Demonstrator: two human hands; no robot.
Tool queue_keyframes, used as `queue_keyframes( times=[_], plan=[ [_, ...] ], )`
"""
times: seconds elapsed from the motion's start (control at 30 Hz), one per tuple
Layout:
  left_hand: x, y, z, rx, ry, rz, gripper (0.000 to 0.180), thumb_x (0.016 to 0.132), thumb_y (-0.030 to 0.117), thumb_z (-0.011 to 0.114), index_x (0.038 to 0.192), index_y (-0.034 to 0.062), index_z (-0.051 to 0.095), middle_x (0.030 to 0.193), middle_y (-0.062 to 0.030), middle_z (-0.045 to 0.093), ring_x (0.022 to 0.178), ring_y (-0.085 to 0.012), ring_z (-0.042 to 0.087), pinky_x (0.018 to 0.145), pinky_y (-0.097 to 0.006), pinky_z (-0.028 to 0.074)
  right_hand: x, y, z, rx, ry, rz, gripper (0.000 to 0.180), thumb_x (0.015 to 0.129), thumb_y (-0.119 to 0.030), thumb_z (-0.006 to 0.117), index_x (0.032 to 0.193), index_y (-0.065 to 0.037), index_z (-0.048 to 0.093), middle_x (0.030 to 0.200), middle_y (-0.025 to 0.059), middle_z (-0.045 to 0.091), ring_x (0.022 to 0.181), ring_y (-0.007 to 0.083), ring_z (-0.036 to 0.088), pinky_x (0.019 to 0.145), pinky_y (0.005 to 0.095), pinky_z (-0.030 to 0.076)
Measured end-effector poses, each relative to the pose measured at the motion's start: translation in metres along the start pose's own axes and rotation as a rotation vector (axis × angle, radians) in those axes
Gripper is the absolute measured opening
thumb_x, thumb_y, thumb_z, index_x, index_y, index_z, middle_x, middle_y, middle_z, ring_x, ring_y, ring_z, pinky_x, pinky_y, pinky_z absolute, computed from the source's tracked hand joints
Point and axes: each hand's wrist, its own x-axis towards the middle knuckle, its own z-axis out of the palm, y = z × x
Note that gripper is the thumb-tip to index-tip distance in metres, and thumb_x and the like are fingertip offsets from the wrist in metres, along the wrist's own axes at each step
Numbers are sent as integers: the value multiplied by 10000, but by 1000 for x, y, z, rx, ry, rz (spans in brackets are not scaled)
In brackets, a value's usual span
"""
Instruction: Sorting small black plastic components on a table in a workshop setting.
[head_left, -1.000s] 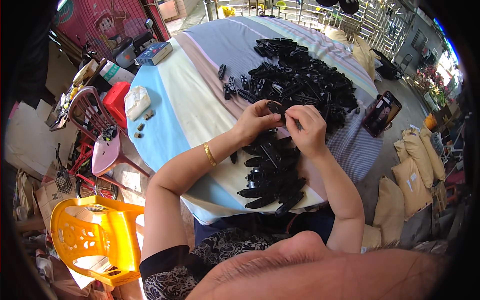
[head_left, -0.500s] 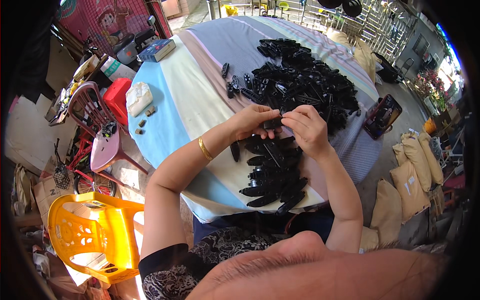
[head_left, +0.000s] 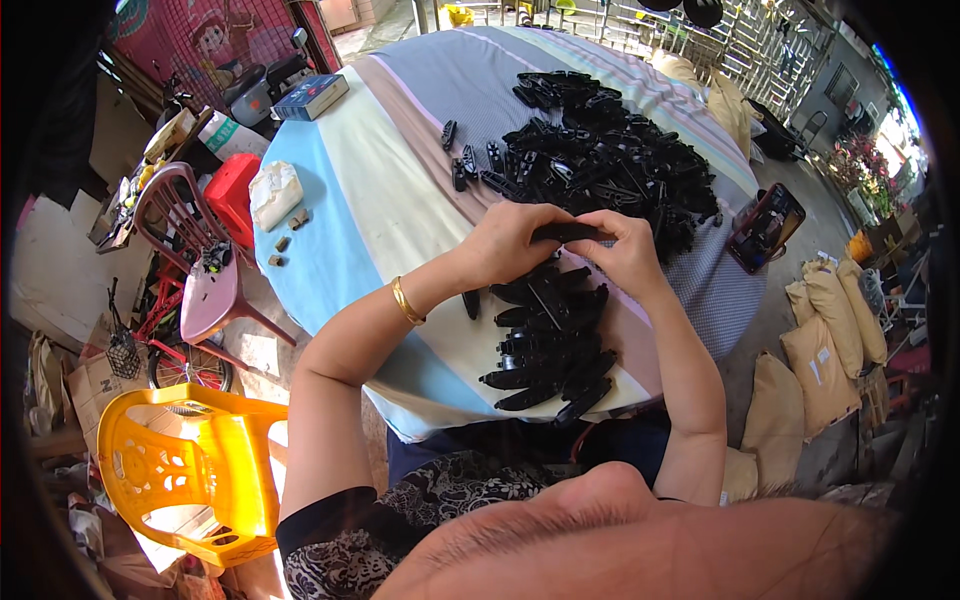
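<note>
Above the table, my left hand (head_left: pixel 515 242) and my right hand (head_left: pixel 627 252) hold one long, curved black plastic piece (head_left: pixel 568 232) between them. The fingers of both are closed round its ends and hide part of it. It resembles a hair clip, but its exact kind is not clear. Just below my hands lies a smaller pile of similar black pieces (head_left: pixel 545 345), laid roughly side by side. A single slim black piece (head_left: pixel 471 303) rests left of that pile. Beyond my hands spreads a big jumbled heap of black parts (head_left: pixel 625 165), with several loose ones at its left.
A striped cloth covers the round table (head_left: pixel 345 215). On it are a thick book (head_left: pixel 311 97), a white packet (head_left: pixel 275 196) and a propped phone (head_left: pixel 766 228). A yellow chair (head_left: pixel 235 465) and a pink chair (head_left: pixel 212 305) stand left; tan sacks (head_left: pixel 815 365) stand right.
My right hand has come down and in toward my left. My left hand has turned, back upward. The black piece now lies level between both hands.
</note>
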Motion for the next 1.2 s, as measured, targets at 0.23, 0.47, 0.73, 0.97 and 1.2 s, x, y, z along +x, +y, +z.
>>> queue_keyframes(
  times=[0.23, 0.47, 0.73, 0.97, 1.2],
  plan=[
    [-3, -11, 2, -115, -324, 172, 330, 761, 155, 667, 1047, 1, 613, 931, -181, 645, 863, -318, 620, 780, -360, 483, 9, 4, -29, 320, -166, 373, 219, 755, -191, 730, 850, -6, 659, 766, 77, 671, 668, 119, 630, 615, 238, 488],
    [38, -55, 0, 187, 85, -320, 471, 777, 473, 649, 826, 5, 657, 812, -162, 638, 780, -295, 613, 675, -389, 481, -1, 11, -13, -850, -278, 150, 206, 713, -242, 690, 807, -61, 659, 756, 121, 652, 780, 286, 640, 688, 379, 500],
    [69, -102, 14, 583, 150, -394, 276, 739, 239, 639, 903, 17, 627, 994, -172, 585, 996, -349, 531, 818, -414, 470, 5, 13, -10, -297, 86, -93, 133, 796, -106, 655, 865, -19, 583, 777, 135, 655, 698, 249, 653, 608, 322, 506],
    [24, -52, 19, -501, 119, -185, 313, 754, 34, 680, 1033, -1, 543, 907, -42, 597, 784, -71, 553, 706, -215, 469, 3, -7, -3, -93, 322, -219, 150, 733, -10, 705, 872, -24, 652, 787, 89, 652, 675, 201, 621, 614, 275, 505],
    [7, -26, 27, -940, 22, -308, 293, 798, -6, 660, 1065, -9, 539, 947, -37, 612, 845, -93, 599, 760, -228, 503, 7, -8, -3, -294, 308, -603, 168, 657, 43, 720, 798, -23, 656, 813, 80, 650, 779, 234, 611, 674, 301, 499]
  ],
)
